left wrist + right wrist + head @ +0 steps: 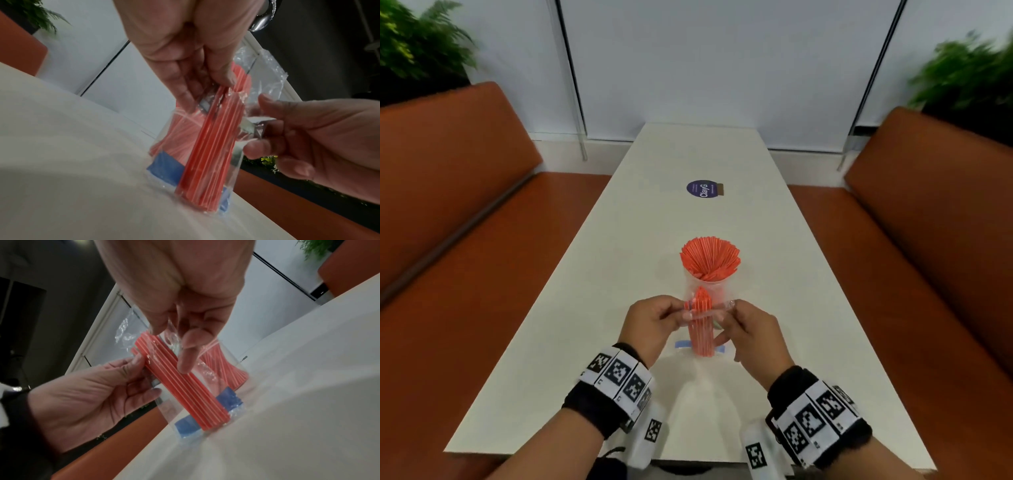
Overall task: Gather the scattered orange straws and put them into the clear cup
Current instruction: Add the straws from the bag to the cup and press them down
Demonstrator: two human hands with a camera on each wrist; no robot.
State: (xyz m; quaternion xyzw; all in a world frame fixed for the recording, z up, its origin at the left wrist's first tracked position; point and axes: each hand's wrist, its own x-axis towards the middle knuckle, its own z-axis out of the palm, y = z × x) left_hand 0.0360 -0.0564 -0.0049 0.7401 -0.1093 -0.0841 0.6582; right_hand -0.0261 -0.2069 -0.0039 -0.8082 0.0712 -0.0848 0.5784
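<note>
A clear cup (709,287) stands mid-table, packed with orange straws (710,257) that fan out above its rim. Just in front of it a clear plastic bag (683,344) with a blue bottom strip stands on the table and holds a bundle of orange straws (701,337). My left hand (686,309) pinches the bag's upper left edge and my right hand (728,310) pinches its upper right edge. In the left wrist view the left hand (207,95) and the bundle (211,154) show. In the right wrist view the right hand (172,339) pinches the film above the bundle (185,386).
The long white table (592,377) carries a round purple sticker (702,189) beyond the cup. Orange benches run along the left (465,246) and the right (928,246). Potted plants (417,44) stand in the far corners by the wall.
</note>
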